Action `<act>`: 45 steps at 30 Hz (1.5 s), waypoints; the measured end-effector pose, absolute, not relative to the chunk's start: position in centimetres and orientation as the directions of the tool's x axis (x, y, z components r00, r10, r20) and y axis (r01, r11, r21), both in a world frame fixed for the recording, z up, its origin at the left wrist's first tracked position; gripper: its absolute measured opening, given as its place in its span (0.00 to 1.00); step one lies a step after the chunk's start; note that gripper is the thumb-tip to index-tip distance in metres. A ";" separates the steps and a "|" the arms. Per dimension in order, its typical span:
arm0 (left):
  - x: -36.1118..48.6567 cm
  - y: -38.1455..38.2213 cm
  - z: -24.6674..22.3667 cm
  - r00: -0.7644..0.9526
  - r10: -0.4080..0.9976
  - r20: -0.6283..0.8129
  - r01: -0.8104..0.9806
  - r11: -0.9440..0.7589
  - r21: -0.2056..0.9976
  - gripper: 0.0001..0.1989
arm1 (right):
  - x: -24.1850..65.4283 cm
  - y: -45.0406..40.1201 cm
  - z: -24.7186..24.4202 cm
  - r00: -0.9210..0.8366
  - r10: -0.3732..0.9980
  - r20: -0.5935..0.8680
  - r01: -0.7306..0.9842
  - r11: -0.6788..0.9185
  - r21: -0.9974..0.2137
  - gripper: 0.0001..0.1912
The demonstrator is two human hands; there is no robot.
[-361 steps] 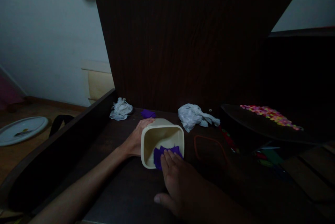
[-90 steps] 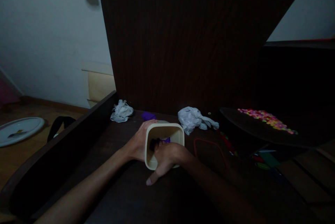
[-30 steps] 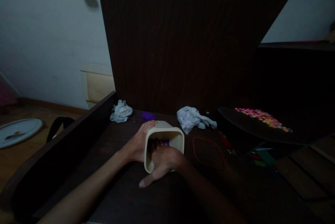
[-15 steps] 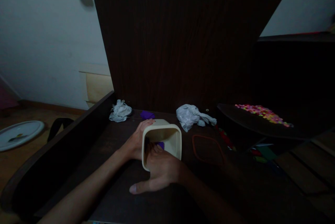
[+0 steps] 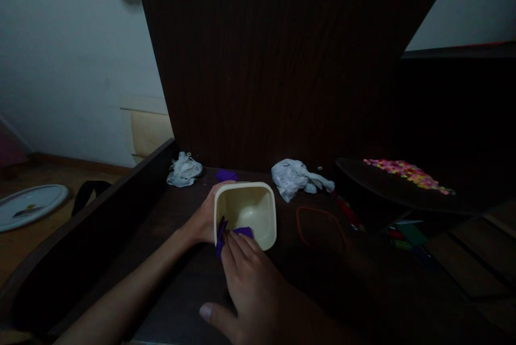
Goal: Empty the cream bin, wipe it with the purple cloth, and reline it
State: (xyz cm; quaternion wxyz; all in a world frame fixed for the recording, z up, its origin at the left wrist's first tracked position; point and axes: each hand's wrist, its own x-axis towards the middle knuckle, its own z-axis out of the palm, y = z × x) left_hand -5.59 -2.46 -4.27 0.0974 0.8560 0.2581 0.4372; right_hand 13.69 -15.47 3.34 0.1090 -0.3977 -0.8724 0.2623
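A cream square plastic container (image 5: 264, 216) lies tipped on the dark wooden surface, its mouth facing me. My left hand (image 5: 205, 218) is wrapped around its left side, with the fingertips hidden behind it. At the lower left rim, my right hand (image 5: 252, 275) presses a purple cloth (image 5: 244, 232) against the inner wall, fingers together and thumb spread away. Part of the cloth folds over the rim on the left. To the right of the container, a reddish-brown rectangular ring (image 5: 298, 221), perhaps a lid's edge, lies flat.
Behind the container lie a folded purple piece (image 5: 226, 175) and two crumpled whitish plastic bags (image 5: 184, 170) (image 5: 296, 177). A dark curved shelf (image 5: 374, 181) on the right bears small colourful pieces (image 5: 407, 172). A raised wooden side board (image 5: 100, 227) borders the left.
My right hand has drawn back from deep inside the container to its near rim, bringing the purple cloth along. The container has turned and its mouth shows more of the inside.
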 end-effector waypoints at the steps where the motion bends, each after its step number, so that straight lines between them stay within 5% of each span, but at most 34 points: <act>1: -5.6 -2.4 -4.4 0.481 0.533 0.696 0.369 -0.843 0.391 0.50 | 13.8 -15.5 3.2 -0.658 0.753 0.017 0.633 0.566 -0.528 0.47; 7: -5.5 -2.4 -4.5 0.479 0.580 0.659 0.398 -0.813 0.425 0.50 | 14.4 -15.6 2.8 -0.649 0.740 0.176 0.662 0.664 -0.349 0.34; 15: -5.5 -2.6 -3.8 0.509 0.546 0.666 0.340 -0.838 0.427 0.57 | 15.1 -15.3 2.4 -0.611 0.781 0.130 0.780 0.622 -0.066 0.16; 22: -5.2 -2.6 -3.8 0.517 0.495 0.698 0.328 -0.868 0.373 0.63 | 15.0 -14.6 2.3 -0.526 0.850 -0.008 0.849 0.526 0.058 0.31; 28: -4.8 -2.5 -3.6 0.548 0.401 0.734 0.307 -0.913 0.270 0.62 | 13.8 -12.1 4.7 -0.547 0.794 -0.265 0.827 0.562 -0.021 0.46; 40: -4.6 -2.6 -3.6 0.544 0.386 0.745 0.296 -0.919 0.260 0.60 | 11.7 -8.0 5.1 -0.499 0.685 -0.531 0.833 0.549 -0.074 0.53; 45: -4.9 -2.6 -3.7 0.554 0.434 0.711 0.330 -0.898 0.292 0.62 | 11.5 -7.4 5.1 -0.540 0.671 -0.508 0.813 0.573 -0.107 0.55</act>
